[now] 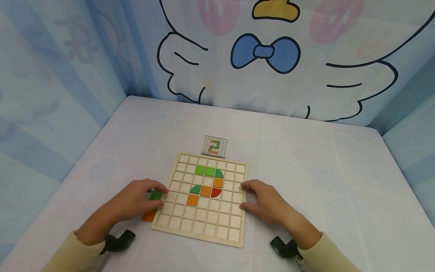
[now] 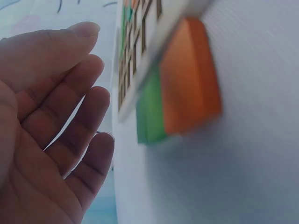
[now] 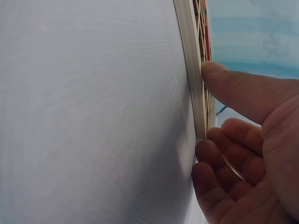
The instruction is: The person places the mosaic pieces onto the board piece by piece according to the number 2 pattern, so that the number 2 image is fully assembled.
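A wooden grid board (image 1: 212,217) lies between the two hands. Inset in its squares are green squares (image 1: 205,170), orange squares (image 1: 192,200), dark green quarter-rounds (image 1: 219,173) and a red quarter-round (image 1: 216,192). My left hand (image 1: 134,198) hovers by the board's left edge, fingers loosely bent; the left wrist view shows nothing in its grasp. Below that hand, a green block (image 1: 156,195) and an orange block (image 2: 187,79) sit together against the board, partly hidden in the head view. At the right edge, my right hand (image 1: 268,200) touches the rim with relaxed thumb and fingertips.
A small patterned card (image 1: 215,146), printed with a coloured figure on a grid, lies just beyond the board's far edge. White cloth covers the table (image 1: 306,170). Printed curtains (image 1: 265,87) stand behind and at both sides.
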The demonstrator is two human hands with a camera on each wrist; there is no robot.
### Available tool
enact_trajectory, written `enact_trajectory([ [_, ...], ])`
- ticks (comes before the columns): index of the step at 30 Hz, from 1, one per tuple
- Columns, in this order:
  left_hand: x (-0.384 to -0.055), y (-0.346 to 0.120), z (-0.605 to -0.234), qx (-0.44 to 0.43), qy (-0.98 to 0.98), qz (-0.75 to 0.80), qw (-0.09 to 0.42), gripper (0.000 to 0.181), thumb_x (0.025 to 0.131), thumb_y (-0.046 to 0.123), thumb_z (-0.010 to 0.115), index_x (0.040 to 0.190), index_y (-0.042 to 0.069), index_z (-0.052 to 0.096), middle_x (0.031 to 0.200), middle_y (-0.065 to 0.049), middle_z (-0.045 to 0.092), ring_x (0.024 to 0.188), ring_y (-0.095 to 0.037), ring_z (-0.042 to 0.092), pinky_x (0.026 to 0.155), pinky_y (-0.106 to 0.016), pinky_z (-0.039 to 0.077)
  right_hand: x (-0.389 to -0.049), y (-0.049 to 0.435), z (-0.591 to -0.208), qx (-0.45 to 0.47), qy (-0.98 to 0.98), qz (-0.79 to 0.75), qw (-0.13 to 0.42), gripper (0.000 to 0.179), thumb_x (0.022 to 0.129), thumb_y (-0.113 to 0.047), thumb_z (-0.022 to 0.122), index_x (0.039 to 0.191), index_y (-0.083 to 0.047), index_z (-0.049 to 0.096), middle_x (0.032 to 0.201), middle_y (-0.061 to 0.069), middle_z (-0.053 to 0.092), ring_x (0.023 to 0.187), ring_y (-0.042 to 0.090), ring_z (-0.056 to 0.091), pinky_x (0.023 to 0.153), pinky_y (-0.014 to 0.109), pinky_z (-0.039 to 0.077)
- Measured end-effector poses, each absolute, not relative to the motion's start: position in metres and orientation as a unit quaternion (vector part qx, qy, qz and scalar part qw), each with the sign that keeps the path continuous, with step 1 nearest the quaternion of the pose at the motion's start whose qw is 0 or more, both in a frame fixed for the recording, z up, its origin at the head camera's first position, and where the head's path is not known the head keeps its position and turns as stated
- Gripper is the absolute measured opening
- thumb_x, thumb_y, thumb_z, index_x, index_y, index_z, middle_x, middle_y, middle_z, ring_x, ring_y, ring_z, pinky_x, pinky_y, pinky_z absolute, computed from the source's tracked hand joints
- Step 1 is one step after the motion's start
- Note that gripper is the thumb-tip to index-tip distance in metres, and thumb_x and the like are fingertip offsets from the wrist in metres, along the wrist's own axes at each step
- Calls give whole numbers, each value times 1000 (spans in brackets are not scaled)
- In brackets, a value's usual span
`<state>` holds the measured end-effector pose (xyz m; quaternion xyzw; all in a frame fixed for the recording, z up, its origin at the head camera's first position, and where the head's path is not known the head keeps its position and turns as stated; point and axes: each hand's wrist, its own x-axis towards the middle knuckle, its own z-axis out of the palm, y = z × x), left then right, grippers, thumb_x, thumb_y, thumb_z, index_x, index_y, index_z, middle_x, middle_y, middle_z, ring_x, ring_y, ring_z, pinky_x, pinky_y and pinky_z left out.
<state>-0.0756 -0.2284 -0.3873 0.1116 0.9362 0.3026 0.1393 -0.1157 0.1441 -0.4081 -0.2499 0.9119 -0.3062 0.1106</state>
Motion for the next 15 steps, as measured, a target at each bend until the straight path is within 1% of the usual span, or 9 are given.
enact_trajectory([
  [4, -73, -237, -390, 99, 942, 291, 136, 27, 85, 18, 81, 110, 13, 72, 112, -3, 68, 103, -30, 62, 90, -51, 51, -116, 144, -408, -249, 912, -307, 111, 52, 86, -23, 80, 129, -2, 60, 120, 6, 63, 105, 21, 60, 93, 45, 49],
  [9, -75, -248, -393, 91, 944, 288, 136, 28, 85, 18, 81, 111, 12, 72, 111, -4, 68, 104, -30, 62, 91, -52, 51, -116, 144, -409, -245, 913, -307, 110, 51, 86, -21, 80, 129, -2, 60, 120, 6, 63, 106, 21, 61, 93, 45, 49],
  [15, -77, -252, -394, 98, 942, 292, 134, 26, 86, 15, 79, 111, 11, 71, 110, -4, 68, 104, -30, 62, 91, -52, 51, -116, 145, -409, -249, 911, -308, 113, 52, 86, -23, 80, 129, -2, 60, 121, 7, 63, 106, 22, 61, 93, 45, 49],
])
